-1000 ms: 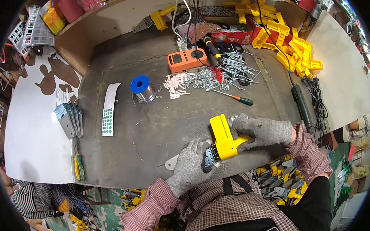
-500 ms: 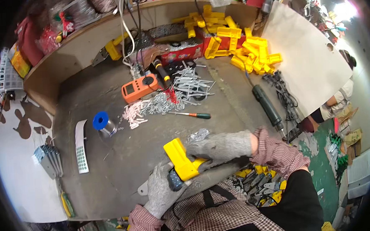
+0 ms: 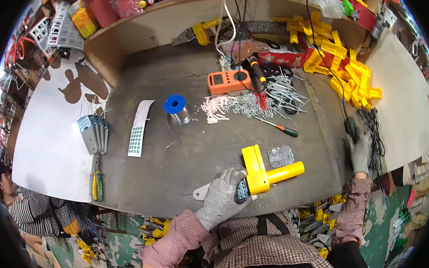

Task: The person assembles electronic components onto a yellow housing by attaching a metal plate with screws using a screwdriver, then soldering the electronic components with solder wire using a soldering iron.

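Observation:
My left hand [image 3: 225, 196], in a grey glove, is closed on the dark, dotted end of a yellow plastic tool housing [image 3: 258, 173]. The housing has an upright block and a round handle pointing right. A flat metal plate with a hole [image 3: 201, 193] sticks out left of that hand. At the right side of the bench, my gloved right hand [image 3: 360, 154] is closed around a dark corded electric screwdriver [image 3: 351, 126]; its lower part is hidden by the hand. A crumpled clear plastic piece [image 3: 280, 156] lies just beyond the housing's handle.
Loose screws [image 3: 285, 91], pink sleeves [image 3: 215, 107], a hand screwdriver [image 3: 286, 130] and an orange multimeter [image 3: 228, 81] lie mid-bench. Left are a solder spool [image 3: 179, 114], a sticker strip [image 3: 137, 138] and metal plates [image 3: 94, 134]. Yellow housings [image 3: 355, 80] and black cables [image 3: 374, 133] are at right.
My right hand has left the yellow housing and moved right onto the electric screwdriver. My left hand still holds the housing, whose round handle now shows. The view has shifted.

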A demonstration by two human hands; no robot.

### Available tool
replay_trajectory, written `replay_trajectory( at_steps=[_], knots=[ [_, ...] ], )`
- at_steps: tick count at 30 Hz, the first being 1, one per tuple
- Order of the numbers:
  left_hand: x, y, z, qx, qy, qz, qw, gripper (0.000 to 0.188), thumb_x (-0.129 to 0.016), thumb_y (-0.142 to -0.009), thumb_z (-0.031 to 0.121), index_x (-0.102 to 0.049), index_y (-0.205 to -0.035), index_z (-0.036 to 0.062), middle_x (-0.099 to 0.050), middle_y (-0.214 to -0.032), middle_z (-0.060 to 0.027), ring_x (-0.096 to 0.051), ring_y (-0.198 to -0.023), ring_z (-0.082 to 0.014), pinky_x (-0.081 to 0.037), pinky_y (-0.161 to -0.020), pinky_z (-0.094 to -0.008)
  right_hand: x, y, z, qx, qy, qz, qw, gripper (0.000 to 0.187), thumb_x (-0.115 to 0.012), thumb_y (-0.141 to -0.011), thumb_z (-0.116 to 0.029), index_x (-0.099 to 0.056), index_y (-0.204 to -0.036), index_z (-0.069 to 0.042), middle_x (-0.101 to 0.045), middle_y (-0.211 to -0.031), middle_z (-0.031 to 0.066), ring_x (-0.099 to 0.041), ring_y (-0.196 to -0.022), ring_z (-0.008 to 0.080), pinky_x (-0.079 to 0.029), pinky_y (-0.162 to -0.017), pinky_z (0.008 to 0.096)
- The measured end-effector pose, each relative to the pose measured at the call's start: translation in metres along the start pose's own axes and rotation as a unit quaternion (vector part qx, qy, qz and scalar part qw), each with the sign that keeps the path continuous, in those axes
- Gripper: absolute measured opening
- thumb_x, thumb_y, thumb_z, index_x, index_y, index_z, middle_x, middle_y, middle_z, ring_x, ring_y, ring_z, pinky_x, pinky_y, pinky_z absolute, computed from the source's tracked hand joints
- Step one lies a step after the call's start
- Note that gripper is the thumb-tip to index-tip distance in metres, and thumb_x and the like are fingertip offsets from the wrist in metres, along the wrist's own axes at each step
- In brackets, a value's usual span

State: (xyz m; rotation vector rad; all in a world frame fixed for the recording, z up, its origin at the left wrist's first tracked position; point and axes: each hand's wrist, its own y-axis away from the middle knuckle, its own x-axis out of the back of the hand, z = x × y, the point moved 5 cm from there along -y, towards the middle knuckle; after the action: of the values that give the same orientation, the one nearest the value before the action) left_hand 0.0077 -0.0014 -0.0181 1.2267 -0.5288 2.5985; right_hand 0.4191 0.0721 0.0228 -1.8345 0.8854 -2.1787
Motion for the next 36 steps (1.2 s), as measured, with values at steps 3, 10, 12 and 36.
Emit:
replay_trajectory(
  at_steps=[3,10,12,36],
  knots=[
    [-0.003,-0.009,0.003,0.004,0.025,0.005,1.0,0.071,-0.082,-0.073,0.043,-0.055,-0.121,-0.002,-0.058,-0.12,-0.0242,-0.056,-0.116,-0.0403,-0.044,-0.101,-0.0491,-0.051,-0.015,0.057,-0.015,-0.12,-0.164,0.979,0.061,-0.068,-0.09,-0.033,-0.048,-0.138,-0.002,-0.061,-0.117,0.0271,-0.062,-0.104,0.0415,-0.051,-0.087,0.0446],
    [-0.008,-0.013,0.005,0.021,0.007,0.012,1.0,0.07,-0.085,-0.071,0.042,-0.055,-0.118,-0.0011,-0.058,-0.118,-0.0244,-0.058,-0.111,-0.04,-0.047,-0.096,-0.0479,0.017,-0.031,0.011,-0.187,-0.887,-0.129,0.401,0.055,-0.063,-0.092,-0.035,-0.046,-0.137,-0.009,-0.06,-0.117,0.0101,-0.061,-0.102,0.0206,-0.053,-0.086,0.041],
    [-0.009,-0.012,0.008,-0.003,-0.002,0.012,1.0,0.072,-0.086,-0.07,0.042,-0.054,-0.118,-0.001,-0.058,-0.119,-0.0242,-0.058,-0.111,-0.0402,-0.047,-0.095,-0.0476,0.027,-0.004,-0.041,-0.21,-0.933,-0.131,0.26,0.052,-0.063,-0.092,-0.034,-0.047,-0.135,-0.009,-0.058,-0.122,0.0105,-0.06,-0.105,0.0241,-0.051,-0.093,0.0473],
    [-0.01,-0.009,0.007,-0.013,-0.031,0.037,0.999,0.075,-0.089,-0.068,0.039,-0.052,-0.12,-0.0008,-0.06,-0.115,-0.0262,-0.059,-0.109,-0.0421,-0.048,-0.095,-0.0491,-0.001,0.048,-0.141,-0.241,-0.966,-0.042,0.081,0.035,-0.066,-0.093,-0.021,-0.05,-0.123,-0.012,-0.058,-0.096,0.0064,-0.056,-0.077,0.012,-0.05,-0.083,0.0341]
  ],
)
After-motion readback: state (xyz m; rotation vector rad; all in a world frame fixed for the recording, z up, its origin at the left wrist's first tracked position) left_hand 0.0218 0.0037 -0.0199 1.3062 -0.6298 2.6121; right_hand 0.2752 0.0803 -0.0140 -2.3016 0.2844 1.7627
